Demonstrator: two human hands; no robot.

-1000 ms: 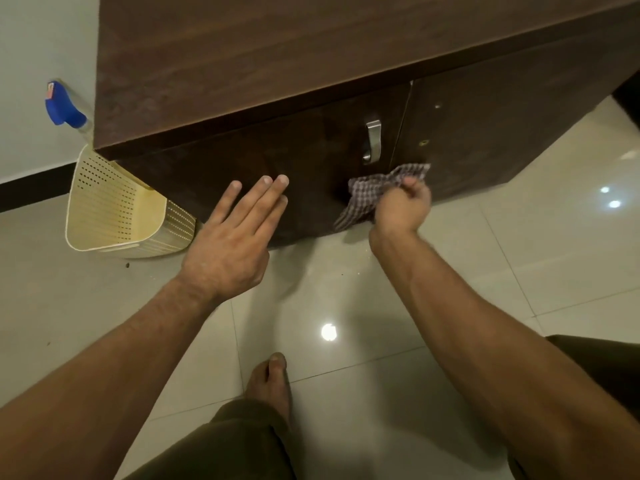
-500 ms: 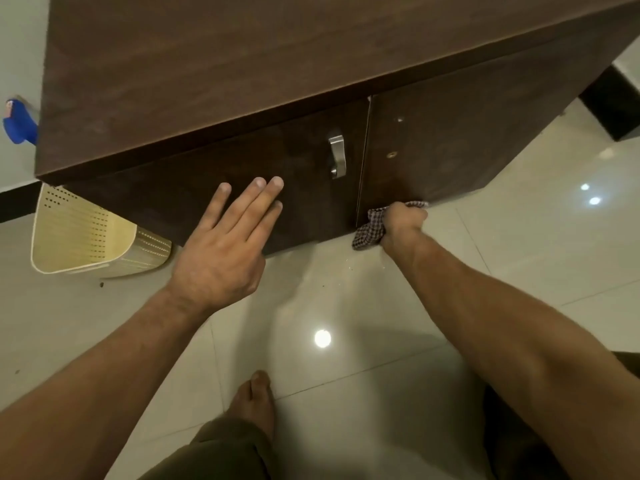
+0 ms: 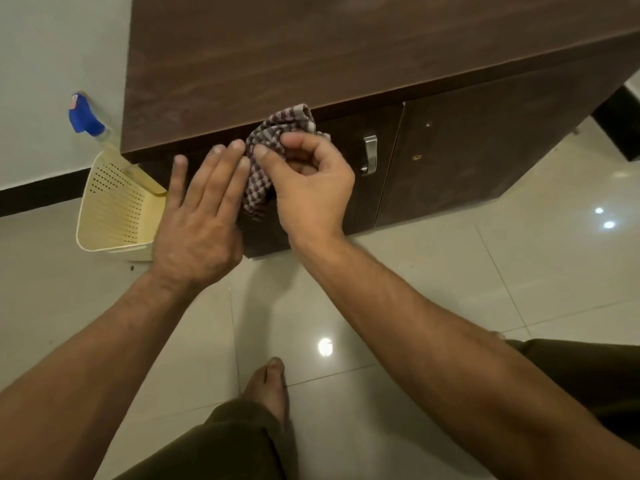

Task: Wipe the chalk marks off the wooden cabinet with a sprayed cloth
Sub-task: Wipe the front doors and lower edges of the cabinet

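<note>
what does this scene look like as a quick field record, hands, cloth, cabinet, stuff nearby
cabinet: dark wood, doors shut
checked cloth: bunched, in front of the cabinet face, just under the top's edge
metal handle: right of the cloth
right hand: pinches the cloth
left hand: fingers straight, tips at the cloth's left edge
chalk marks: none plainly visible
nearby: cream basket beside the cabinet's left end, blue-headed spray bottle leaning in it
</note>
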